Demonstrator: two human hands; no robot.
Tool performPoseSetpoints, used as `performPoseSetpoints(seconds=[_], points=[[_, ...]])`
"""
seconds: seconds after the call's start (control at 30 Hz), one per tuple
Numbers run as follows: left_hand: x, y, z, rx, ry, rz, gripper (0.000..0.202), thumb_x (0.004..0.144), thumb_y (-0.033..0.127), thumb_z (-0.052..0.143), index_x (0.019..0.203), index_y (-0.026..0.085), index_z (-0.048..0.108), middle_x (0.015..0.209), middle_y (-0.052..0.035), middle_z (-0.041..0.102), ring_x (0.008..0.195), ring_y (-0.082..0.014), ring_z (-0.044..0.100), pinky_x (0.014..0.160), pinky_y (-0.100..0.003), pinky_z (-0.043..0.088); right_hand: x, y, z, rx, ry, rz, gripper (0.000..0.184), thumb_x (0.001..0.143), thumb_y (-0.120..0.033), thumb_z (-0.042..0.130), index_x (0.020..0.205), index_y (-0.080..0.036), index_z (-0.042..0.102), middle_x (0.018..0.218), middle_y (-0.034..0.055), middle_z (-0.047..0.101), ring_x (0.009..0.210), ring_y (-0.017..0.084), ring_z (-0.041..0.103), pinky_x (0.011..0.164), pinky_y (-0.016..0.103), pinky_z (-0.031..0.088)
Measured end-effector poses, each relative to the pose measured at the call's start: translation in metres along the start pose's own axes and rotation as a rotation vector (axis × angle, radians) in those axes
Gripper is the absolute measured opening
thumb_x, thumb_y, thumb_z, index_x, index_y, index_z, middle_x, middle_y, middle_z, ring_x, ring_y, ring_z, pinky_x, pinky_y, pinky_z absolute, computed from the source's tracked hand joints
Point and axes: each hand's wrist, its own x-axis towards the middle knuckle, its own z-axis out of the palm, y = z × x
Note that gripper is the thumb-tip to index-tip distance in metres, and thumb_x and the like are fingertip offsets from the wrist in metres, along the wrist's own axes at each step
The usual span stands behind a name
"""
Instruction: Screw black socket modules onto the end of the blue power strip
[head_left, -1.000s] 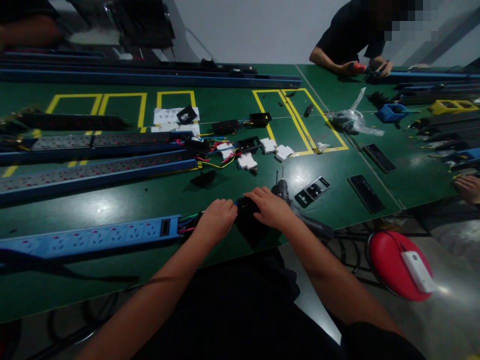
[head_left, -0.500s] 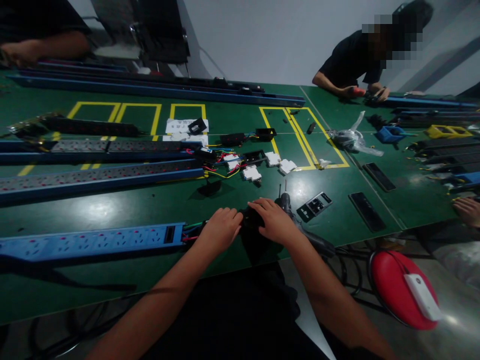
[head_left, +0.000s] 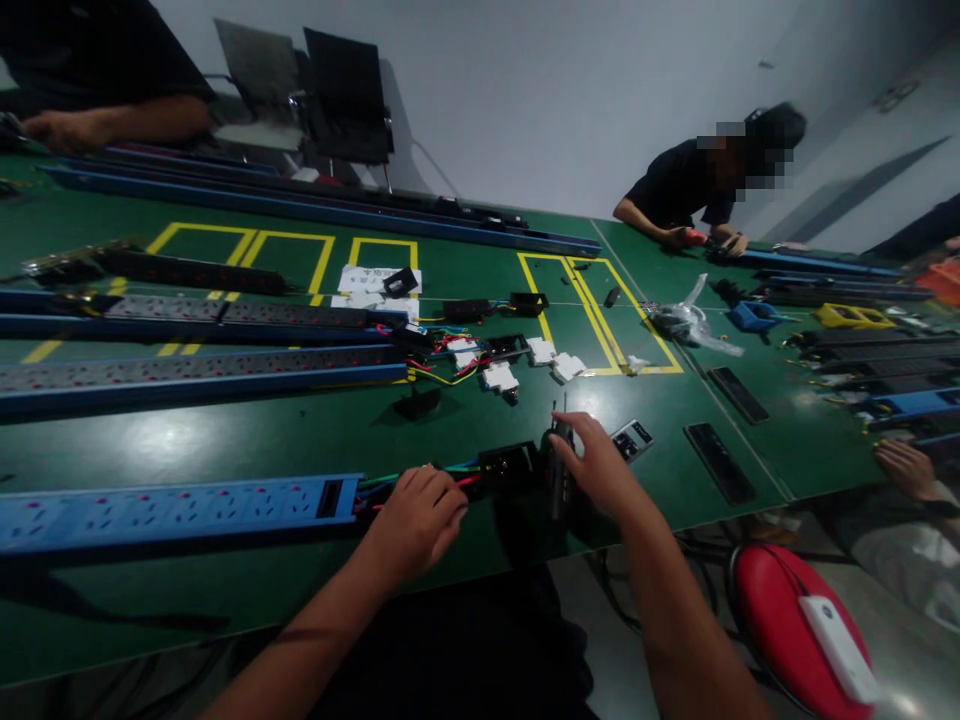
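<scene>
My left hand (head_left: 421, 515), fingers curled, rests over the coloured wires (head_left: 466, 482) that run from a blue power strip (head_left: 187, 512) to a small black housing (head_left: 508, 468). What lies under its fingertips is partly hidden. To the right of the housing, my right hand (head_left: 596, 462) has thumb and fingers around a black electric screwdriver (head_left: 559, 480), its thin bit pointing away from me. A silver-and-black plate-like device (head_left: 632, 440) lies just beyond that hand.
White connector blocks (head_left: 501, 377) and loose wires lie mid-table beside two grey-black power strips (head_left: 225, 365). Phones (head_left: 718, 462), a plastic bag (head_left: 686, 325) and a yellow holder (head_left: 853, 317) are on the right. A red stool (head_left: 772, 600) stands below. Co-workers sit across the table.
My right hand has left the black housing and moved right onto the screwdriver, which has turned more upright in view. My left hand has shifted down-left along the wires. The camera view has tilted up.
</scene>
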Motion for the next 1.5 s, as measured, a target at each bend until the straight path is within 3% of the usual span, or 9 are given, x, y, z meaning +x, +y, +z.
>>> performPoseSetpoints(seconds=[0.13, 0.33, 0.53, 0.67, 0.83, 0.9, 0.97, 1.13, 1.5], points=[[-0.042, 0.001, 0.010, -0.062, 0.113, -0.004, 0.021, 0.097, 0.011, 0.060, 0.115, 0.021, 0.068, 0.104, -0.0073, 0.072, 0.101, -0.0250, 0.064, 0.091, -0.045, 0.049, 0.054, 0.019, -0.006, -0.178, -0.074, 0.053, 0.035, 0.105, -0.034, 0.053, 0.131, -0.021, 0.072, 0.131, 0.0116, 0.071, 0.121, 0.025, 0.065, 0.112, 0.042, 0.048], [-0.081, -0.008, 0.015, -0.039, 0.214, -0.010, 0.026, 0.094, 0.009, 0.062, 0.114, 0.025, 0.068, 0.100, -0.0045, 0.075, 0.096, -0.0239, 0.069, 0.089, -0.046, 0.055, 0.122, 0.008, 0.027, -0.292, -0.245, 0.094, 0.034, 0.095, -0.030, 0.066, 0.126, -0.023, 0.078, 0.129, 0.0107, 0.076, 0.117, 0.024, 0.068, 0.104, 0.034, 0.048], [-0.086, -0.016, 0.018, -0.101, 0.222, -0.009, 0.025, 0.093, 0.007, 0.058, 0.111, 0.023, 0.066, 0.094, -0.0045, 0.073, 0.086, -0.0208, 0.069, 0.078, -0.037, 0.060, 0.142, -0.004, 0.054, -0.324, -0.258, 0.271, 0.029, 0.096, -0.042, 0.066, 0.107, -0.019, 0.080, 0.109, 0.0121, 0.080, 0.098, 0.022, 0.071, 0.086, 0.030, 0.049], [-0.087, -0.017, 0.020, -0.107, 0.217, 0.007, 0.024, 0.094, 0.008, 0.059, 0.111, 0.022, 0.066, 0.095, -0.0045, 0.072, 0.085, -0.0201, 0.069, 0.079, -0.036, 0.061, 0.140, -0.014, 0.047, -0.294, -0.241, 0.329, 0.027, 0.097, -0.039, 0.066, 0.104, -0.018, 0.080, 0.106, 0.0119, 0.079, 0.096, 0.021, 0.070, 0.082, 0.029, 0.048], [-0.074, -0.007, 0.007, -0.244, 0.245, -0.081, 0.023, 0.096, 0.008, 0.056, 0.112, 0.022, 0.065, 0.096, -0.0045, 0.070, 0.086, -0.0191, 0.069, 0.077, -0.034, 0.060, 0.096, -0.053, 0.004, -0.170, -0.141, 0.281, 0.030, 0.103, -0.044, 0.059, 0.106, -0.020, 0.076, 0.103, 0.0082, 0.078, 0.095, 0.019, 0.068, 0.083, 0.030, 0.048], [-0.059, 0.001, -0.002, -0.414, 0.247, -0.148, 0.025, 0.098, 0.011, 0.056, 0.120, 0.022, 0.063, 0.099, -0.0045, 0.068, 0.087, -0.0178, 0.069, 0.076, -0.032, 0.060, 0.059, -0.078, -0.004, 0.166, -0.168, 0.175, 0.029, 0.099, -0.049, 0.066, 0.100, -0.021, 0.075, 0.091, 0.0047, 0.075, 0.084, 0.017, 0.066, 0.079, 0.030, 0.049], [-0.040, 0.012, -0.011, -0.544, 0.236, -0.188, 0.030, 0.100, 0.014, 0.058, 0.128, 0.023, 0.061, 0.105, -0.0054, 0.068, 0.089, -0.0175, 0.068, 0.075, -0.030, 0.059, 0.020, -0.105, 0.003, 0.588, -0.295, 0.180, 0.031, 0.096, -0.052, 0.070, 0.095, -0.021, 0.071, 0.084, 0.0023, 0.072, 0.077, 0.015, 0.064, 0.074, 0.029, 0.049], [-0.005, 0.036, -0.023, -0.742, 0.222, -0.205, 0.035, 0.100, 0.025, 0.066, 0.136, 0.025, 0.062, 0.110, -0.0074, 0.065, 0.092, -0.0192, 0.067, 0.078, -0.034, 0.060, -0.048, -0.149, 0.045, 1.315, -0.178, 0.468, 0.039, 0.091, -0.053, 0.078, 0.080, -0.021, 0.058, 0.071, -0.0040, 0.057, 0.058, 0.008, 0.050, 0.056, 0.022, 0.040], [-0.015, 0.065, -0.035, -0.664, 0.443, -0.095, 0.016, 0.097, 0.024, 0.075, 0.113, 0.023, 0.073, 0.091, -0.0030, 0.071, 0.082, -0.0168, 0.065, 0.070, -0.031, 0.055, -0.088, -0.165, 0.059, 1.414, -0.188, 0.447, 0.041, 0.089, -0.053, 0.080, 0.077, -0.021, 0.057, 0.072, -0.0029, 0.054, 0.061, 0.009, 0.046, 0.057, 0.022, 0.036]])
